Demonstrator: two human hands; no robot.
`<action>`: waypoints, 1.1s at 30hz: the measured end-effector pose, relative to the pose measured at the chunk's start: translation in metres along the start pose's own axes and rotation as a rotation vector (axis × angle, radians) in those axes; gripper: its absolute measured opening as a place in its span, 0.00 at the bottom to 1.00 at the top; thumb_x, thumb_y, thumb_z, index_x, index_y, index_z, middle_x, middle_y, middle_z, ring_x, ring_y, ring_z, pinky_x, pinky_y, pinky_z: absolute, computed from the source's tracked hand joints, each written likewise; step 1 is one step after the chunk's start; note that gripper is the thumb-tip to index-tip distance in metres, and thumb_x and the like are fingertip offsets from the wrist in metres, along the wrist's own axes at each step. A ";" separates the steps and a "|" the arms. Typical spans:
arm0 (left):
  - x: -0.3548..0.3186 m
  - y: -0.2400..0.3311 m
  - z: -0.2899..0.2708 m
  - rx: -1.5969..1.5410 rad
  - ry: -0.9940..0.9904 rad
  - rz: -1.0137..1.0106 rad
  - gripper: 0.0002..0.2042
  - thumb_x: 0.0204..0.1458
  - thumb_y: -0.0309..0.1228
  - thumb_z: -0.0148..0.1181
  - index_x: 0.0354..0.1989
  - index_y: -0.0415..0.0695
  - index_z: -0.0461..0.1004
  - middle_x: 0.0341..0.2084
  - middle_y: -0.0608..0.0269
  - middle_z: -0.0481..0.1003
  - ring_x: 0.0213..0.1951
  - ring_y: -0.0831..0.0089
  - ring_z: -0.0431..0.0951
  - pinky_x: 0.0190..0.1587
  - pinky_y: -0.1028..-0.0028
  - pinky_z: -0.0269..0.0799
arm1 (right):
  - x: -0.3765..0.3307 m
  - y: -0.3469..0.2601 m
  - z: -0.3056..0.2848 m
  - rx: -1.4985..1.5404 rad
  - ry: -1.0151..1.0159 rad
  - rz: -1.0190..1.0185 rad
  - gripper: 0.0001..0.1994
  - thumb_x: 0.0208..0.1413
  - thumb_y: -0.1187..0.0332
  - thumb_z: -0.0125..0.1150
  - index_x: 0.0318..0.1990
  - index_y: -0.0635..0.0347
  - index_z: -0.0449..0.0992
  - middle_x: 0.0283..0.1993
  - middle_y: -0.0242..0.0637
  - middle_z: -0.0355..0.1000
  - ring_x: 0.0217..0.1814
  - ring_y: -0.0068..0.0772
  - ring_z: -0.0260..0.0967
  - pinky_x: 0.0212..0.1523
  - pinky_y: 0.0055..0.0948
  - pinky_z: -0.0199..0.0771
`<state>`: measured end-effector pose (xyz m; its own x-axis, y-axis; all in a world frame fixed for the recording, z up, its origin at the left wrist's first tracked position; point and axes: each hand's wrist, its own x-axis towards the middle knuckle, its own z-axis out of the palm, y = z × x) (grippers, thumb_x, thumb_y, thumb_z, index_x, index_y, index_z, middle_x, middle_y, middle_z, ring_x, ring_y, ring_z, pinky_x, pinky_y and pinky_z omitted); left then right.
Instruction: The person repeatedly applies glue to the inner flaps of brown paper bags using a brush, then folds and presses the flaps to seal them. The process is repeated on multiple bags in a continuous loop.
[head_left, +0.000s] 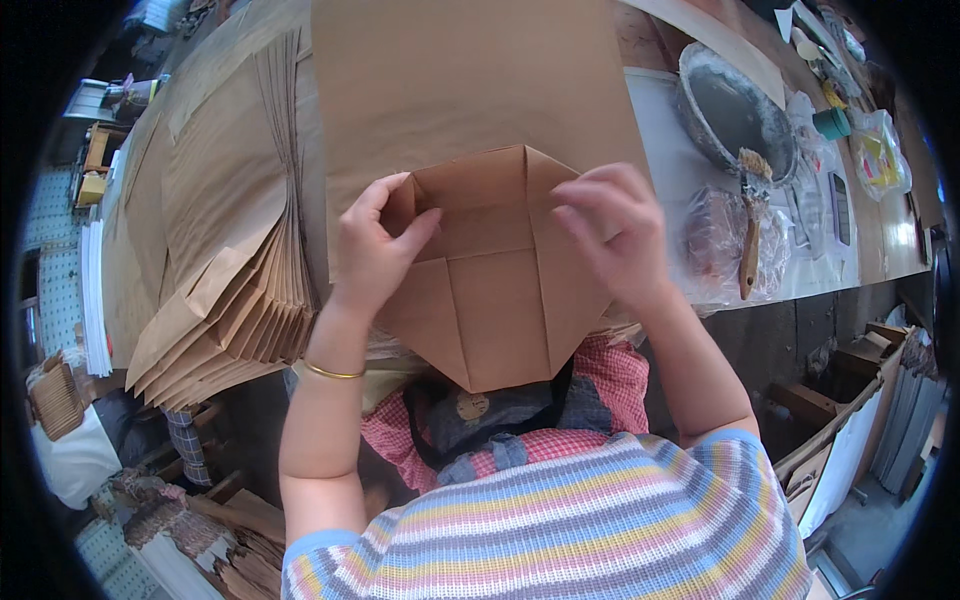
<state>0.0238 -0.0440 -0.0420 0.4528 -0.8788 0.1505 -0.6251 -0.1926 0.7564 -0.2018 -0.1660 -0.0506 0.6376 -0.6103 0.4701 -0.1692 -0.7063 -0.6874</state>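
A brown kraft paper bag (495,290) lies in front of me, its folded-open bottom a flat many-sided shape with creased flaps. My left hand (378,232) grips the bag's left flap, thumb on the inner side and fingers behind the edge. At the right corner of the bag is my right hand (615,225), slightly blurred, its thumb and forefinger apart with nothing visible between them. Whether its fingertips touch the paper is hard to see. Under the bag's far side lies a large brown paper sheet (460,80).
Fanned stacks of folded paper bags (225,310) lie to the left. On the right stand a grey-crusted bowl (735,110), a wooden-handled brush (750,230), clear plastic bags (712,235) and a phone (839,208). A wooden crate (840,400) is below the table's right side.
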 end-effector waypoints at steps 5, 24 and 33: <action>0.013 -0.014 -0.011 -0.405 -0.301 0.077 0.14 0.50 0.24 0.46 0.37 0.31 0.77 0.29 0.57 0.79 0.33 0.74 0.77 0.39 0.74 0.73 | 0.031 -0.036 0.073 0.132 -0.122 0.082 0.05 0.48 0.69 0.63 0.30 0.61 0.77 0.30 0.46 0.74 0.33 0.49 0.73 0.34 0.43 0.73; 0.078 -0.005 0.008 0.141 -0.340 -0.035 0.15 0.46 0.26 0.66 0.42 0.38 0.71 0.27 0.56 0.76 0.27 0.70 0.73 0.30 0.70 0.70 | 0.071 -0.042 0.010 -0.571 -0.817 -0.578 0.05 0.44 0.69 0.58 0.28 0.56 0.78 0.39 0.37 0.70 0.47 0.36 0.68 0.43 0.33 0.70; 0.023 0.034 0.023 0.991 -0.084 0.840 0.12 0.44 0.30 0.60 0.38 0.44 0.76 0.33 0.60 0.77 0.36 0.62 0.75 0.48 0.61 0.69 | 0.001 -0.064 -0.002 -1.108 -0.894 -0.210 0.25 0.52 0.48 0.61 0.47 0.61 0.72 0.42 0.43 0.72 0.42 0.39 0.72 0.40 0.30 0.69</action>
<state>-0.0016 -0.0804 -0.0274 -0.3223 -0.9048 0.2781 -0.9131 0.2197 -0.3435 -0.1915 -0.1226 -0.0052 0.9025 -0.3295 -0.2775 -0.2358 -0.9169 0.3219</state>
